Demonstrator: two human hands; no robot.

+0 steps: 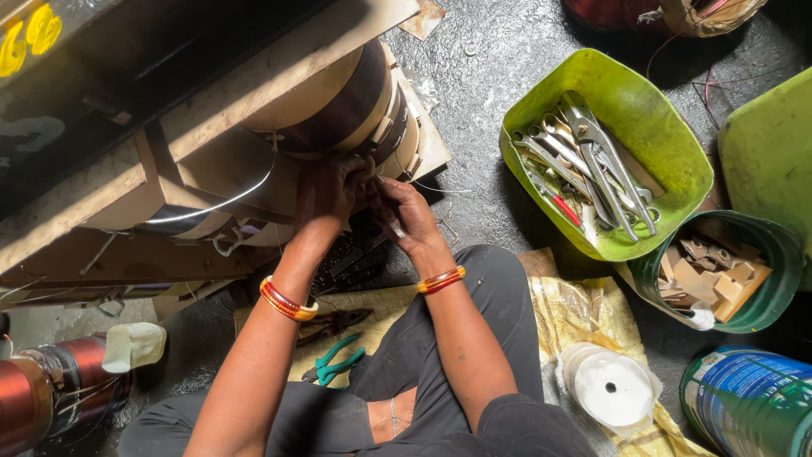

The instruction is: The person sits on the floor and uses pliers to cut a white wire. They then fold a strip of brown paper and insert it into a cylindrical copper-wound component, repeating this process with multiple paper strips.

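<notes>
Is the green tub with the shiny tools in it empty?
No, the green tub holds a pile of metal wrenches.

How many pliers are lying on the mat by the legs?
2. Teal-handled pliers lie on the yellow mat between the forearms; dark red-handled pliers lie just above them, nearer the left wrist. More may be hidden under the arms or legs.

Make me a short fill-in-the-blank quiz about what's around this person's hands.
1. Both hands, left hand and right hand, work at a big wound ____.
2. The spanners lie in a ____ tub.
3. The pliers on the floor have ____ handles.

Missing words: coil; green; teal
</notes>
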